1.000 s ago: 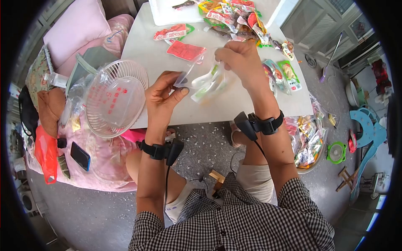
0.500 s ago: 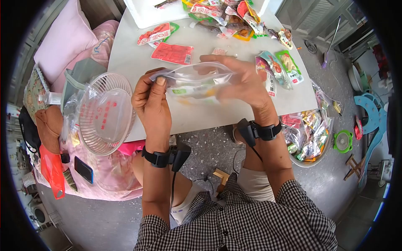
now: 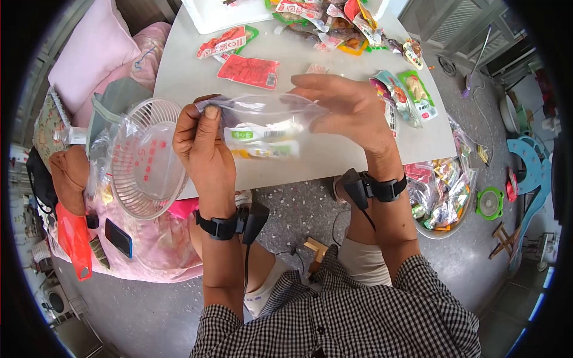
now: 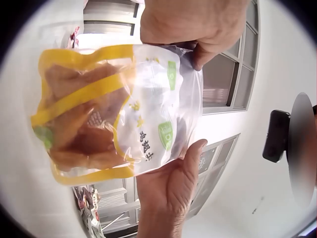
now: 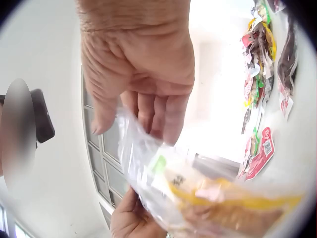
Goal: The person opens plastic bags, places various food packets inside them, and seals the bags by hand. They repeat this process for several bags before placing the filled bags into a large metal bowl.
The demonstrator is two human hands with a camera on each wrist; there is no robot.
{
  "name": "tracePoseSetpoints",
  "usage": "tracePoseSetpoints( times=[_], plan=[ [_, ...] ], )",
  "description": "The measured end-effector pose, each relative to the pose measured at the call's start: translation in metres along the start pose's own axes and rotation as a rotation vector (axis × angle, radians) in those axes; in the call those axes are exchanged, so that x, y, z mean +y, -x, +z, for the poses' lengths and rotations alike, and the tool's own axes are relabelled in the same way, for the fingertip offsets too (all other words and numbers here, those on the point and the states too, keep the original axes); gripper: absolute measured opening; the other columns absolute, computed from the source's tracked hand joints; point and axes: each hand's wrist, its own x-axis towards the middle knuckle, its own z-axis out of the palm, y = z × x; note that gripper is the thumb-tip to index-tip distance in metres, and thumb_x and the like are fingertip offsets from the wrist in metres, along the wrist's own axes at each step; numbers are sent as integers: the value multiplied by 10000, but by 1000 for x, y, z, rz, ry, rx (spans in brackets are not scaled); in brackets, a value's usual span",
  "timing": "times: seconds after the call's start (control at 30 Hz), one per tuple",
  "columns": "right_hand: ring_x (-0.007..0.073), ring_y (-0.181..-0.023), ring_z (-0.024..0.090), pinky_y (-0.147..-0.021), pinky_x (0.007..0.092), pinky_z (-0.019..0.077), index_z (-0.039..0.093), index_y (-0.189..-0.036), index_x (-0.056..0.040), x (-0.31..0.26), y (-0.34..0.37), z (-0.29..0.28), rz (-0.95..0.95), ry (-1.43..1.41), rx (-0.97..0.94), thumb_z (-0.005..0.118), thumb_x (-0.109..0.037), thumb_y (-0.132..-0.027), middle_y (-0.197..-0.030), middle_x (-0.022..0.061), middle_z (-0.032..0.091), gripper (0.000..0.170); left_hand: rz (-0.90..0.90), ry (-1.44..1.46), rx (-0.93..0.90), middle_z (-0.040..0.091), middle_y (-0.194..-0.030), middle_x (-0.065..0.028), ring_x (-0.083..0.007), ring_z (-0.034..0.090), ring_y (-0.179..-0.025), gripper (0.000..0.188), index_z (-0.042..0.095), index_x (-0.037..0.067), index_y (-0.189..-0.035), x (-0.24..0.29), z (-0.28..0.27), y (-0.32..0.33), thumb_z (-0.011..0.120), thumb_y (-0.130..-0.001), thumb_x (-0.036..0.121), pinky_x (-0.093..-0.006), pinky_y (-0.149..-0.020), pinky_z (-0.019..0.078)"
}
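Note:
A clear plastic bag [image 3: 271,107] spans the space between both hands above the table; yellow-and-white food packs [image 4: 94,114] with brown contents lie inside it. My left hand [image 3: 206,146] pinches the bag's left top corner between thumb and fingers. At the other end, my right hand [image 3: 355,113] has its fingers extended along the bag's right edge, thumb apart from them. The right wrist view shows those straight fingers [image 5: 158,116] against the clear film, not curled round it.
Red packs [image 3: 248,71], a heap of mixed packs [image 3: 334,27] and a white foam box [image 3: 221,21] are on the table. A white basket [image 3: 119,173] stands at left. Green packs [image 3: 418,95] lie at right, above a full basin [image 3: 439,232].
My right hand has let go of the bag's top and moved down to its right edge, with fingers extended. The left hand and bag have shifted left, and the bag is spread wider.

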Motion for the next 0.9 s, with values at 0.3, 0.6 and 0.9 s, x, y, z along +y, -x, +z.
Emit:
tracePoseSetpoints(
  times=[0.3, 0.6, 0.9],
  plan=[
    [111, -784, 631, -724, 249, 505, 690, -935, 26, 10, -2, 10, -33, 225, 171, 621, -115, -873, -853, 93, 702, 169, -15, 83, 43, 644, -910, -77, -110, 603, -844, 64, 595, 12, -923, -2, 3, -1, 588, -867, -18, -213, -811, 486],
    [106, -719, 636, -681, 254, 501, 694, -826, 15, 22, -2, 0, 16, 134, 336, 599, -214, -907, -756, 89, 697, 260, -180, 66, -75, 666, -938, -91, -140, 613, -850, 199, 642, -21, -1009, 0, 11, 4, 653, -810, -21, -277, -812, 482],
    [127, -702, 652, -627, 243, 511, 697, -865, 10, 17, -5, 11, 15, 52, 314, 614, -190, -894, -773, 110, 697, 218, -181, -62, -55, 669, -915, -89, -145, 619, -804, 152, 682, -39, -921, 4, 19, 2, 689, -770, -24, -256, -764, 484]
  ],
)
